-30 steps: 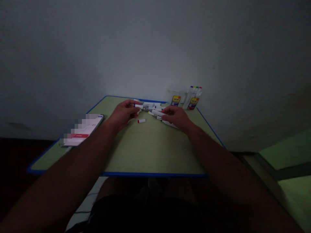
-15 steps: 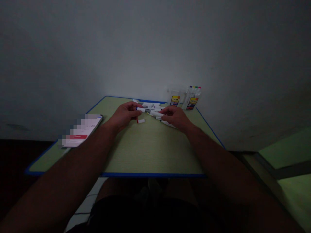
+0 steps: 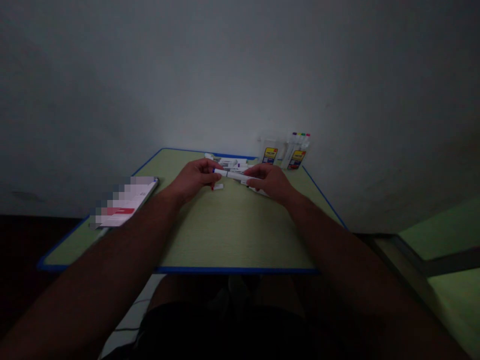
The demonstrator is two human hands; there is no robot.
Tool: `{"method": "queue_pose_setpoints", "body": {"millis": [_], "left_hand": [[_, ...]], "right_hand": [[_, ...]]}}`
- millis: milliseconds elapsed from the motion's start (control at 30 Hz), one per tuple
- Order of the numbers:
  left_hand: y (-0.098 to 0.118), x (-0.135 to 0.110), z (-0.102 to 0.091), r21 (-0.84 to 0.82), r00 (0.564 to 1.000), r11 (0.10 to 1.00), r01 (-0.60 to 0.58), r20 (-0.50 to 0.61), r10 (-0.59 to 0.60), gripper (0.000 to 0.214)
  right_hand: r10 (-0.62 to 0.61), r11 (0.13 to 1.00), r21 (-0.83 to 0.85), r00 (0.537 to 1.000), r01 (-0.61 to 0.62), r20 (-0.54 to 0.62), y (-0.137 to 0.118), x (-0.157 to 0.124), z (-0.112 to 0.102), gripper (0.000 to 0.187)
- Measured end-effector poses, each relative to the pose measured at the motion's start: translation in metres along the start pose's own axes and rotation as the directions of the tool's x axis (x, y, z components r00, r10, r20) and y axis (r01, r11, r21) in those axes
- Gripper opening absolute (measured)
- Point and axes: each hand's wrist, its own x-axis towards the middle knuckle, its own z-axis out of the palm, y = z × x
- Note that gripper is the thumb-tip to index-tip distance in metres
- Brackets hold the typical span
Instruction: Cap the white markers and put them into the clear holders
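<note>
Head view: dim light blurs marker [image 3: 236,175] between both hands.

White marker [image 3: 237,175], green blue-edged table [image 3: 232,230]

Bystanders on the green table

A phone [image 3: 123,201] is lying at the left edge; two marker packs [image 3: 285,152] are standing against the wall.

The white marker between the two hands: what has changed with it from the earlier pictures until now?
The left hand brought its piece in from the left until it meets the white marker held by the right hand; both hands now grip one joined line, a little lower. The red-tipped cap, the marker pile, the phone and the two packs stayed in place.
</note>
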Motion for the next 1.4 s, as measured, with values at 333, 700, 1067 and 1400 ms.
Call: {"method": "queue_pose_setpoints", "body": {"millis": [333, 700, 1067, 1400], "left_hand": [[0.006, -0.005, 0.008, 0.063, 0.987, 0.986, -0.154, 0.057, 0.15, 0.024], [0.007, -0.006, 0.011, 0.186, 0.992, 0.975, -0.122, -0.012, 0.126, 0.018], [-0.007, 0.001, 0.003, 0.371, 0.997, 0.926, -0.073, 0.024, 0.069, 0.022], [-0.011, 0.001, 0.003, 0.433, 0.997, 0.898, -0.077, 0.022, 0.074, 0.025]], "right_hand": [[-0.013, 0.996, -0.084, 1.0, 0.015, 0.017, 0.007, 0.004, 0.001, 0.017], [-0.031, 0.997, -0.07, 0.999, 0.028, -0.044, 0.004, 0.002, 0.001, 0.019], [-0.142, 0.974, 0.167, 0.986, 0.155, -0.091, -0.012, -0.006, 0.007, 0.033], [-0.152, 0.953, 0.259, 0.988, 0.156, -0.032, -0.011, -0.006, 0.01, 0.037]]}}
